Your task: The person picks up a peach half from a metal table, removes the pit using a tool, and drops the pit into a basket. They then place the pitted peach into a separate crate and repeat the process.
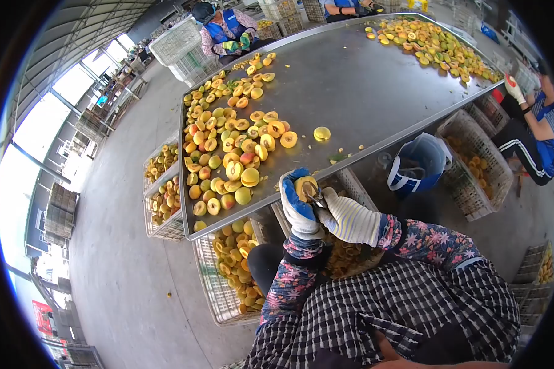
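My left hand [298, 212], in a white glove with blue-coated fingers, is closed around a yellow peach half [304, 184] at the near edge of the metal table [345, 80]. In a striped white glove, my right hand [354, 220] grips a small metal pitting tool [317, 198]. The tool's tip is at the cut face of the peach half; its handle is mostly hidden in my fingers. Many halved peaches [234, 147] are piled on the table to the left. A single peach [321, 133] lies apart, just beyond my hands.
Below the table's near edge stands a crate [210, 280] of peach halves. A blue-and-white bucket [420, 165] and another crate [495, 178] are to the right. Co-workers [228, 31] sit around the table. Another peach pile [428, 43] lies at the far right.
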Motion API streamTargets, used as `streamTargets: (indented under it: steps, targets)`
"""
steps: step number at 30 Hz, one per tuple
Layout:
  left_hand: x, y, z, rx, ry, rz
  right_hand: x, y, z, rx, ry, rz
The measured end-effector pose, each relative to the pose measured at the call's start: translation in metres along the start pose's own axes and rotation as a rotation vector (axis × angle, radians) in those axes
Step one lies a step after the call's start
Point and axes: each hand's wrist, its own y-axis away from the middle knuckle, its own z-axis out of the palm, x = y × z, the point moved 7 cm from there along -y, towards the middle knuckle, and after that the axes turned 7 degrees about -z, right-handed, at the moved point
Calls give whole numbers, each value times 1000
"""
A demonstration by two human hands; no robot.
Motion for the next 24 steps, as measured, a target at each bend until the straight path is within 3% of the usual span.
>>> streamTargets:
  steps: [2,5,6,7,9,13,15,18,19,21,22,24]
  targets:
    - [-13,-2,0,-50,57,8,16,2,7,-64,27,85]
    - [-16,-3,2,-131,223,13,25,0,13,-47,8,-78]
    - [-14,-4,6,-163,291,15,10,-5,-4,7,-196,21]
    - [3,-1,10,-167,150,250,9,-7,-9,-12,-389,179]
    - [-35,-10,15,-219,1015,-219,12,-3,-3,-36,-774,509]
    - [-33,-10,-4,-112,33,103,17,-7,-15,63,-517,138]
    - [-14,-7,-8,-77,-282,257,20,-7,-20,-6,-319,103]
    - [-27,-5,-10,-126,-134,240,3,-11,-26,18,-28,-125]
    - [-35,-6,-9,-133,-47,232,1,-13,-26,-40,42,-90]
    - [-45,-9,-9,-177,283,-54,-4,-13,-26,-156,182,-18]
    - [-49,-7,-7,-197,446,-201,-8,-15,-26,-96,217,-113]
    - [-45,-5,-10,-163,427,-247,-11,-17,-23,-140,281,-109]
